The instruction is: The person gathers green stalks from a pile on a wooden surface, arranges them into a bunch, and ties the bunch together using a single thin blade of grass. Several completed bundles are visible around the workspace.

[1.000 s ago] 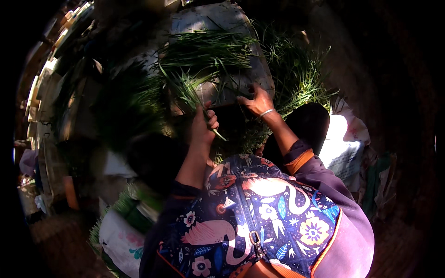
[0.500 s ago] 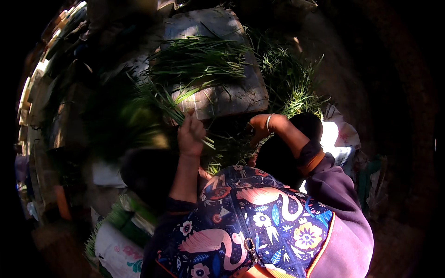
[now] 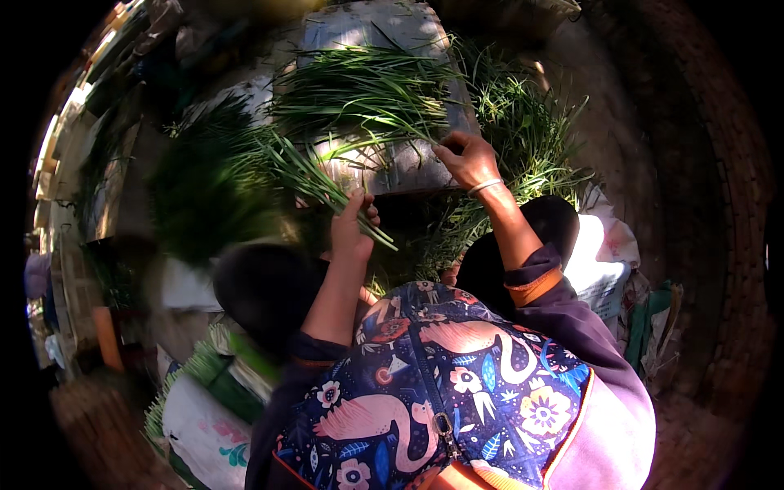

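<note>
**Both hands on green stalks at the slab**

Far left: blurred shelves or crates, can't tell contents. Lower left: a white sack (image 3: 204,425) with pink and green print, tubular, lying beside green stalk bundles; print unreadable, skipped.

My left hand (image 3: 353,227) is closed around a bunch (image 3: 314,175) of long green stalks, fingers wrapped tight at the cut end. The bunch slants up and left from my fist, over the slab's (image 3: 408,167) near-left corner, leaf tips blurred out past the left edge.

Centre: the grey slab carries a pile (image 3: 367,86) of loose stalks across its far half, tips fanned toward the left edge. Near edge mostly bare.

My right hand (image 3: 467,159) sits at the slab's right edge, thumb and fingers pinched narrow on a few stalks from the pile. Bracelet (image 3: 484,187) on the wrist.

Right of the slab: more greens (image 3: 523,131) heaped on the ground. Lower right: a white bag (image 3: 600,269), crumpled, faint pale print, beside my knee.

Risks, my judgement: the pinch is thin, so stalks could slip or snap if pulled against the tangled pile. The left bunch hangs off the corner; a loosened fist would drop stalks to the ground. Dragging could also pull the pile over the edge.
</note>
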Demonstrator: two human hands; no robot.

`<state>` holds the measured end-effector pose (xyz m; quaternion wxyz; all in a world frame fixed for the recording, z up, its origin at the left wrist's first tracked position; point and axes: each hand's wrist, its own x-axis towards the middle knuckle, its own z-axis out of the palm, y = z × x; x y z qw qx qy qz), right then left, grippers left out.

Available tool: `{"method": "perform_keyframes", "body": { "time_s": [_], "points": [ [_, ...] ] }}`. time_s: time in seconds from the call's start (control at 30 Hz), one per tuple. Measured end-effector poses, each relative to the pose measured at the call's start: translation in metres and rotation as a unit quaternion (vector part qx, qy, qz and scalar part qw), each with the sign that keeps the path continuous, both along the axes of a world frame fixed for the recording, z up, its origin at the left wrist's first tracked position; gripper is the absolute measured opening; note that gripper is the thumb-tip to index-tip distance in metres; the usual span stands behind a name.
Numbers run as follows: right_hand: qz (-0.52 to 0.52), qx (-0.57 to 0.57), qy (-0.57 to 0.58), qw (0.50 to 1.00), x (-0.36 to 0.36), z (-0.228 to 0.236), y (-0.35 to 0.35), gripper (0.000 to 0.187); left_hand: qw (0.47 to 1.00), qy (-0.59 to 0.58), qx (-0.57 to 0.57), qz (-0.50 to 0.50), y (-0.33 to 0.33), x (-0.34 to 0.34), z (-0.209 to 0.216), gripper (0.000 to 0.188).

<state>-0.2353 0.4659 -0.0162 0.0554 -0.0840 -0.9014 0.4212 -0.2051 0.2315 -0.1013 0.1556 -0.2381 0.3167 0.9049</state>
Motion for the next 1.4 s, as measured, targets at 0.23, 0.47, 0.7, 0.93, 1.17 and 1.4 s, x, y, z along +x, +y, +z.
{"method": "perform_keyframes", "body": {
  "time_s": [0.23, 0.47, 0.7, 0.93, 1.17, 1.4],
  "points": [
    [-0.027, -0.27, -0.061, 0.961, 0.076, -0.062, -0.026, 0.02, 0.997, -0.005, -0.038, -0.062, 0.01, 0.005, -0.008, 0.019],
    [0.066, -0.32, -0.097, 0.94, 0.094, -0.076, -0.053, 0.018, 0.991, 0.009, -0.104, -0.087, 0.013, 0.006, -0.008, 0.027],
    [0.039, -0.344, -0.087, 0.934, 0.075, -0.077, -0.061, 0.017, 0.984, 0.027, -0.148, -0.094, 0.017, 0.005, -0.012, 0.025],
    [0.145, -0.347, -0.188, 0.907, 0.101, -0.076, -0.021, 0.015, 0.992, 0.048, -0.095, -0.064, 0.008, -0.003, -0.024, 0.023],
    [0.113, -0.281, -0.176, 0.937, 0.095, -0.086, -0.025, 0.03, 0.996, 0.033, -0.034, -0.074, 0.013, 0.001, -0.013, 0.015],
    [0.055, -0.399, -0.161, 0.901, 0.068, -0.065, -0.063, 0.021, 0.99, 0.068, -0.041, -0.116, 0.008, 0.004, -0.008, 0.016]
  ]
}}
